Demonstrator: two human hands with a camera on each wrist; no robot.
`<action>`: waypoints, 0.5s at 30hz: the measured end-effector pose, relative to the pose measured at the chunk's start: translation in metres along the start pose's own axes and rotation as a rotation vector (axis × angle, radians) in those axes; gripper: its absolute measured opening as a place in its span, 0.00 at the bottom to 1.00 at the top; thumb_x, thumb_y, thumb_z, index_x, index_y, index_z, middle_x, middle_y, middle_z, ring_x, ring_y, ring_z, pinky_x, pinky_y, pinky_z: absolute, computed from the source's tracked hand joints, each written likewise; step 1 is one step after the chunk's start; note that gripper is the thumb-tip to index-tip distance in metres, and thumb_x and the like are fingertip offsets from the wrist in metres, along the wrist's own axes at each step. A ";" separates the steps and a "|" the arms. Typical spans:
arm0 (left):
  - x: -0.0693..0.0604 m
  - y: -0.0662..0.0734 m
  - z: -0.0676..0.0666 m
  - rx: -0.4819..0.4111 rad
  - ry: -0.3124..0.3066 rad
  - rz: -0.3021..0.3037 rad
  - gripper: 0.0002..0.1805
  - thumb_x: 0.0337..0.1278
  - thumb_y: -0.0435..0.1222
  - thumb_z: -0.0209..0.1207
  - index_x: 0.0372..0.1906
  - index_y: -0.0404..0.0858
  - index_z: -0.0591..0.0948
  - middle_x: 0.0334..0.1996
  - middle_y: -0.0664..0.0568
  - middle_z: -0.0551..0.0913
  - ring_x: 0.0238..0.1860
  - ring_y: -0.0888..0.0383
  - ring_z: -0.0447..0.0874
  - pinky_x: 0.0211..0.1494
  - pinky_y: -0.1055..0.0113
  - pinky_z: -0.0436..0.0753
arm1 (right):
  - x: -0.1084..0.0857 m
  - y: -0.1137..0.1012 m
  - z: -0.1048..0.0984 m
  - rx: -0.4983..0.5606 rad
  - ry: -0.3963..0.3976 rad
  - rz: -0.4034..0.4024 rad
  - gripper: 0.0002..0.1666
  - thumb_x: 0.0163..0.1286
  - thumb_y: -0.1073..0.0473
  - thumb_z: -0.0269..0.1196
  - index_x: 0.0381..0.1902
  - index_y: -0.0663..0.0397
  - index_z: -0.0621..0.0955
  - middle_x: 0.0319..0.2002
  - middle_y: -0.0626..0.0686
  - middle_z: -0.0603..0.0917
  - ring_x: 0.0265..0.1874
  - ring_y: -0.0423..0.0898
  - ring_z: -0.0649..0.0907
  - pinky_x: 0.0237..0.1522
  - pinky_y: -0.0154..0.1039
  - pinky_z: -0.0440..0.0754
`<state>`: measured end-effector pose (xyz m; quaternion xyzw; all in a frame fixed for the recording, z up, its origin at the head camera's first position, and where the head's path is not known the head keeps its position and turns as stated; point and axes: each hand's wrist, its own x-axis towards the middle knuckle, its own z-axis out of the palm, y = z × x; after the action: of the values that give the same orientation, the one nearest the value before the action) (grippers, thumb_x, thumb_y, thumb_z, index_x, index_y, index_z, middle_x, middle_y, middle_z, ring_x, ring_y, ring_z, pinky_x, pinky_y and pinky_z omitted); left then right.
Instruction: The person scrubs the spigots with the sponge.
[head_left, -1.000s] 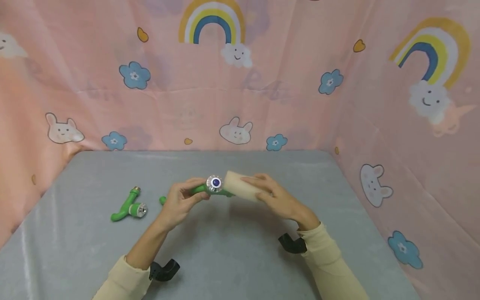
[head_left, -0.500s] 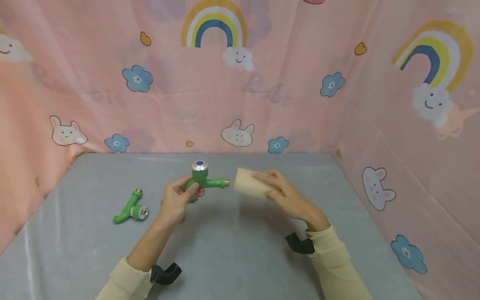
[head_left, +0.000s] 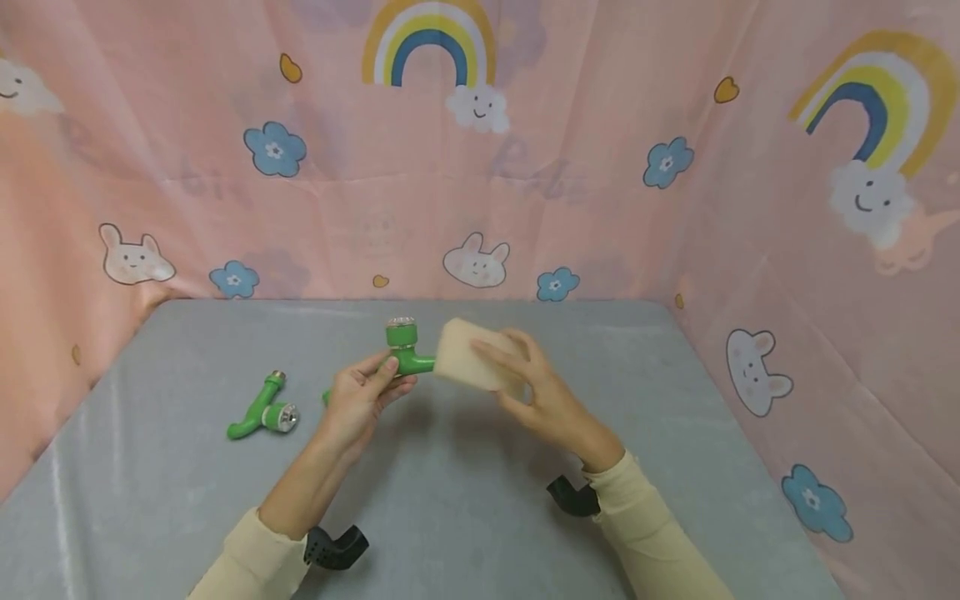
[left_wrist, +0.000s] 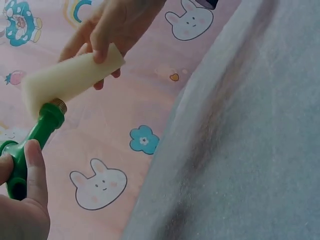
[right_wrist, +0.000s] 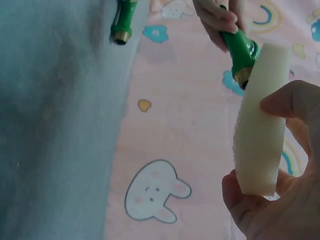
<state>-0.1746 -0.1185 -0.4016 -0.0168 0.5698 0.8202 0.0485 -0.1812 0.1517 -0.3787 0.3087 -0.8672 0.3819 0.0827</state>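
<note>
The left hand grips a green faucet with a silvery, clear-looking knob on top, its threaded end pointing right. A pale cream sponge is pinched between thumb and fingers of the right hand. In the left wrist view the sponge lies against or just beside the faucet's brass thread. From the right wrist, the sponge overlaps the faucet's tip; whether they touch cannot be told.
A second green faucet lies on the left of the grey table. Part of another green piece shows behind the left hand. Pink patterned cloth hangs behind and at both sides. Black curved pieces stick out at both wrists.
The left hand has turned the faucet so its knob points up rather than toward the head camera. The sponge moved off to the right, then back left over the faucet's end.
</note>
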 end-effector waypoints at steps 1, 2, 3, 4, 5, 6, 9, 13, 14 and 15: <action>0.000 0.000 0.000 -0.002 0.014 -0.011 0.25 0.77 0.35 0.51 0.69 0.24 0.68 0.37 0.62 0.89 0.36 0.69 0.89 0.50 0.76 0.86 | 0.000 0.002 -0.001 -0.008 0.006 0.003 0.40 0.63 0.71 0.62 0.72 0.41 0.73 0.70 0.64 0.63 0.67 0.64 0.68 0.59 0.61 0.77; 0.000 0.000 0.000 -0.002 0.028 -0.019 0.24 0.77 0.34 0.50 0.69 0.24 0.68 0.37 0.62 0.89 0.36 0.68 0.89 0.50 0.76 0.86 | 0.000 0.004 -0.003 -0.019 0.012 0.001 0.40 0.63 0.72 0.62 0.72 0.42 0.74 0.70 0.64 0.63 0.66 0.64 0.68 0.59 0.61 0.78; -0.001 0.001 0.000 -0.001 0.041 -0.023 0.25 0.77 0.35 0.51 0.69 0.24 0.68 0.37 0.62 0.89 0.36 0.69 0.89 0.51 0.76 0.86 | 0.000 0.007 -0.004 -0.030 0.023 -0.004 0.40 0.62 0.73 0.61 0.71 0.43 0.74 0.69 0.65 0.64 0.66 0.64 0.68 0.59 0.61 0.77; -0.001 0.001 0.000 -0.001 0.050 -0.030 0.25 0.77 0.35 0.51 0.69 0.24 0.68 0.37 0.62 0.89 0.37 0.68 0.89 0.51 0.76 0.86 | 0.000 0.008 -0.006 -0.044 0.038 -0.008 0.40 0.62 0.73 0.61 0.71 0.44 0.75 0.69 0.65 0.64 0.66 0.64 0.68 0.59 0.61 0.77; 0.000 0.002 -0.001 0.000 0.055 -0.035 0.25 0.78 0.35 0.50 0.69 0.24 0.68 0.38 0.62 0.88 0.38 0.68 0.89 0.52 0.75 0.86 | 0.001 0.010 -0.008 -0.051 0.053 -0.008 0.40 0.61 0.74 0.61 0.71 0.44 0.75 0.69 0.65 0.64 0.66 0.64 0.68 0.59 0.61 0.77; 0.000 0.002 -0.001 -0.001 0.057 -0.044 0.25 0.78 0.35 0.50 0.69 0.24 0.68 0.38 0.62 0.88 0.38 0.68 0.89 0.53 0.75 0.85 | 0.001 0.011 -0.010 -0.056 0.068 -0.007 0.40 0.61 0.74 0.61 0.71 0.45 0.75 0.68 0.65 0.64 0.65 0.64 0.68 0.59 0.61 0.77; 0.001 0.002 -0.002 -0.002 0.024 -0.083 0.25 0.78 0.34 0.49 0.71 0.25 0.66 0.39 0.62 0.88 0.40 0.69 0.88 0.55 0.75 0.85 | 0.001 0.011 -0.014 -0.066 0.098 0.002 0.40 0.60 0.74 0.61 0.70 0.45 0.75 0.69 0.65 0.64 0.65 0.64 0.67 0.58 0.62 0.77; 0.002 0.000 -0.001 -0.015 -0.025 -0.131 0.25 0.80 0.32 0.45 0.73 0.25 0.63 0.39 0.61 0.88 0.41 0.68 0.87 0.55 0.76 0.84 | 0.002 0.007 -0.010 -0.099 0.117 -0.049 0.40 0.58 0.74 0.63 0.69 0.46 0.76 0.68 0.65 0.67 0.64 0.65 0.69 0.57 0.61 0.77; 0.002 0.000 0.000 -0.021 -0.030 -0.137 0.25 0.80 0.32 0.44 0.73 0.25 0.63 0.39 0.61 0.88 0.41 0.68 0.87 0.55 0.76 0.84 | 0.002 0.006 -0.007 -0.112 0.121 -0.074 0.40 0.58 0.74 0.63 0.69 0.46 0.76 0.67 0.66 0.68 0.63 0.65 0.70 0.56 0.61 0.77; 0.001 -0.001 0.000 -0.026 -0.034 -0.141 0.25 0.80 0.33 0.44 0.73 0.26 0.63 0.39 0.61 0.87 0.42 0.68 0.87 0.56 0.76 0.84 | 0.002 0.004 -0.003 -0.127 0.123 -0.100 0.40 0.57 0.73 0.64 0.69 0.46 0.77 0.66 0.66 0.68 0.62 0.65 0.70 0.56 0.61 0.77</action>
<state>-0.1760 -0.1184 -0.4024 -0.0434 0.5557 0.8222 0.1155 -0.1858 0.1552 -0.3779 0.3215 -0.8665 0.3398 0.1742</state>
